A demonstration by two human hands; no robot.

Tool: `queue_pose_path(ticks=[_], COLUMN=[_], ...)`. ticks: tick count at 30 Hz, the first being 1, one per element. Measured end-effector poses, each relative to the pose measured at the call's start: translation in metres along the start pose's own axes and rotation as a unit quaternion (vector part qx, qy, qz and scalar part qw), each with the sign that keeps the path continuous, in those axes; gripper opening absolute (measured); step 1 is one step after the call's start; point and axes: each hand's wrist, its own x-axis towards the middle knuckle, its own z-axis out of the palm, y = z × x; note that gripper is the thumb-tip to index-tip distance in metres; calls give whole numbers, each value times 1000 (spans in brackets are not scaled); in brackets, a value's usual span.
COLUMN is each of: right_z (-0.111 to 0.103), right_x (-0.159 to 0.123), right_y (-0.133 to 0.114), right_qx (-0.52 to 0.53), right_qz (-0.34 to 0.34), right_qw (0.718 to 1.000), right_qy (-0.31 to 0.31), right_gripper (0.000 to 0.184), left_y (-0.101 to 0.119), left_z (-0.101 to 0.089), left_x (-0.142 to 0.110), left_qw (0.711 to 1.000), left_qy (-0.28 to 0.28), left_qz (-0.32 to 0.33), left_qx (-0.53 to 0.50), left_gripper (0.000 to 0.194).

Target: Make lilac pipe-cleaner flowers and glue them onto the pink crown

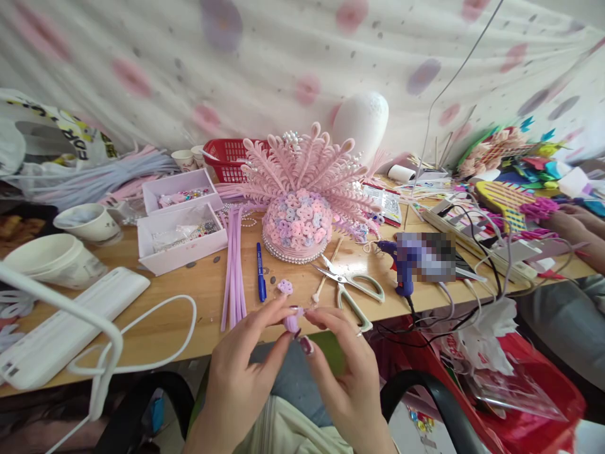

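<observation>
Left hand: thumb and fingertips nearly closed, pinching a small lilac fuzzy piece just off the near edge of the counter. Right hand: part-open, fingertips at the piece's right side; can't tell if it actually grips. Main risk, my read: small soft part, tip-only hold, nothing but lap under it. Slight slip and it drops. Squeeze too hard and the fuzz flattens.

Just beyond the fingertips, a little lilac curled flower; a knuckle could nudge it. Ahead and right, steel scissors with pale green handles, blades spread, handle at the edge. Stray sleeve or wrist could nick or knock them off. Farther right, purple glue gun, black cord hanging over the edge (can't see if it's hot, treat as hot). Snag the cord, gun shifts. Straight ahead, pink feathery headpiece; bumping its plumes could bend them.
</observation>
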Motion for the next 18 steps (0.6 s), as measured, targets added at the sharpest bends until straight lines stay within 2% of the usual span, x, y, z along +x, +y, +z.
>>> queue_pose_path(ticks=[3,5,8,11,14,18], right_z=[4,6,9,10,12,15], right_x=[1,2,2,0,-1,0], right_y=[-4,-5,-4,-4,-3,-3], right_qx=[38,59,83,101,111,99], right_qz=[3,8,20,31,23,-6], right_qw=[999,997,994,990,988,987], right_qy=[22,47,74,89,101,125], right_gripper=[27,27,31,34,34,31], left_y=[2,3,5,7,10,13], left_z=[5,7,8,8,9,12], left_x=[-2,-4,-7,-8,-7,-5], left_qw=[997,998,999,989,979,967], left_qy=[11,13,-6,-12,0,17], left_qz=[58,49,-2,-72,-134,-163], left_qx=[44,45,-37,-126,-155,-196], left_gripper=[58,60,55,44,39,39])
